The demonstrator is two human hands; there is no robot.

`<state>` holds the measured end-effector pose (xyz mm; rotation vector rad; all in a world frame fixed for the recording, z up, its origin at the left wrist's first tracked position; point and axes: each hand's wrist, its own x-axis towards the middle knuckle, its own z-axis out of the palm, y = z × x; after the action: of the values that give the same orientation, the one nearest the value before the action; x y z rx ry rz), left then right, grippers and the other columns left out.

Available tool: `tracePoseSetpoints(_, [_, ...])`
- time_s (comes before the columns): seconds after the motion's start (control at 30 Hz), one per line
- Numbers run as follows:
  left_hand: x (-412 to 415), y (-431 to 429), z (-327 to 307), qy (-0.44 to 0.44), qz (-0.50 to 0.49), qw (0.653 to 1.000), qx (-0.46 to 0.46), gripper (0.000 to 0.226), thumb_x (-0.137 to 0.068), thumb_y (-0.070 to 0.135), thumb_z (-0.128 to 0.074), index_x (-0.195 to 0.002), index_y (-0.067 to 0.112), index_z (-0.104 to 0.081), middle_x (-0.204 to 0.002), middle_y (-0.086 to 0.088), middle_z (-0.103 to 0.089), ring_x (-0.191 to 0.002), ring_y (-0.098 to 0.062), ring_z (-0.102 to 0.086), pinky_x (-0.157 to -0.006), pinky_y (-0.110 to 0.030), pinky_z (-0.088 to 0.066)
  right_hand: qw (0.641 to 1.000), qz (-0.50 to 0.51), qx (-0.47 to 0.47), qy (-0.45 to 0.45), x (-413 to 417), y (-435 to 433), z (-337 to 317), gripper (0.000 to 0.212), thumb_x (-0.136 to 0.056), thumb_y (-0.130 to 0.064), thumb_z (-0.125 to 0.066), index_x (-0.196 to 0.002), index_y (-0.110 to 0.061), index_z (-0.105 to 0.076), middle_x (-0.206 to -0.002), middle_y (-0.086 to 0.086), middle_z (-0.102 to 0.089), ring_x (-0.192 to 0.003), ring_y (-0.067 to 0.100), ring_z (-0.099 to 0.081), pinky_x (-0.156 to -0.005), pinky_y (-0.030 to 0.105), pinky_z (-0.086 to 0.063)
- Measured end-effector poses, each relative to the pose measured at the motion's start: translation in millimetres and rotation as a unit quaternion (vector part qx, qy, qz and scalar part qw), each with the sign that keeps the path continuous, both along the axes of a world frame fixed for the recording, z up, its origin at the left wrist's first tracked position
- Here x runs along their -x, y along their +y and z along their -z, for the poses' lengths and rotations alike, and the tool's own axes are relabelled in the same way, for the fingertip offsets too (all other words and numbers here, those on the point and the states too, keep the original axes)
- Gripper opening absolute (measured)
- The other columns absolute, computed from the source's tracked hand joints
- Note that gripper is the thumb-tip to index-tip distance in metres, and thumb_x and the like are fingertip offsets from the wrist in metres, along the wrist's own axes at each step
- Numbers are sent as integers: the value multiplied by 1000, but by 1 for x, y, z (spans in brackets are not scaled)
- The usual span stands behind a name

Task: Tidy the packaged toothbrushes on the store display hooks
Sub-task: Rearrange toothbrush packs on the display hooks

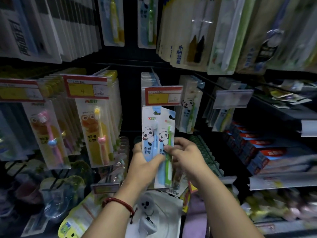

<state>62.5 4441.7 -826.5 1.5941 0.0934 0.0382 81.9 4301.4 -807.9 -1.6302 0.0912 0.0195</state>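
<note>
Store hooks (pixel 155 76) look crowded. Left hand (pixel 147 162) grips blue panda pack (pixel 149 134), right hand (pixel 186 154) pinches green panda pack (pixel 167 134); a loose pinch might drop it.

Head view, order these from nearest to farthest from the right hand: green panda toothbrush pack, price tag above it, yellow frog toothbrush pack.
1. Green panda toothbrush pack, pinched in the right hand itself.
2. Price tag, on the hook just above.
3. Yellow frog toothbrush pack, hanging well off to the left.
</note>
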Motion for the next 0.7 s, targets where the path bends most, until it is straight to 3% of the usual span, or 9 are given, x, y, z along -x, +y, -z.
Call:
tracePoseSetpoints(0.1, [3, 0, 2, 9, -6, 1000, 16, 30, -95, 6, -64, -114, 29, -57, -108, -2, -75, -96, -20, -72, -84, -37, -60, 1000, -4, -6, -5, 2, -10, -2, 14, -95, -6, -67, -108, -10, -67, -86, 7, -78, -71, 18, -73, -56, 26, -55])
tracePoseSetpoints(0.17, [6, 0, 1, 8, 1, 1000, 16, 30, -98, 7, -64, -115, 31, -57, -107, -1, -75, -97, -21, -73, -88, -43, -60, 1000, -12, 14, -13, 4, -16, -6, 17, -97, -8, -66, -113, -13, -66, -89, 5, -79, -78, 21, -76, -57, 28, -57])
tracePoseSetpoints(0.27, [5, -4, -5, -9, 10, 1000, 11, 34, -98, 9, -67, -117, 34, -56, -108, 1, -75, -98, -18, -74, -90, -43, -60, 998, 20, 55, -31, -1, -25, -15, 22, -97, -12, -67, -119, -17, -64, -98, 4, -79, -89, 22, -76, -75, 38, -63])
tracePoseSetpoints(0.37, [-2, -12, -9, -33, 3, 999, 11, 31, -97, 10, -68, -112, 35, -58, -105, 2, -78, -91, -15, -76, -85, -40, -61, 992, 90, 65, -57, -11, -38, -24, 40, -96, -15, -69, -135, -14, -58, -121, 8, -73, -108, 25, -71, -94, 46, -58])
tracePoseSetpoints(0.57, [-17, -29, -1, -43, 21, 999, 24, 36, -98, 13, -66, -128, 31, -56, -106, 5, -78, -85, -8, -76, -75, -30, -58, 981, 144, 70, -114, -30, -69, -39, 31, -98, -13, -65, -127, -21, -61, -116, -3, -69, -97, 12, -66, -84, 27, -54])
tracePoseSetpoints(0.7, [-33, -39, 4, -61, 29, 998, 5, 40, -97, 19, -69, -131, 36, -54, -116, 8, -75, -93, -4, -74, -78, -26, -56, 976, 180, 68, -104, -55, -72, -42, 46, -101, -21, -62, -145, -12, -53, -140, 2, -59, -128, 23, -56, -102, 31, -45])
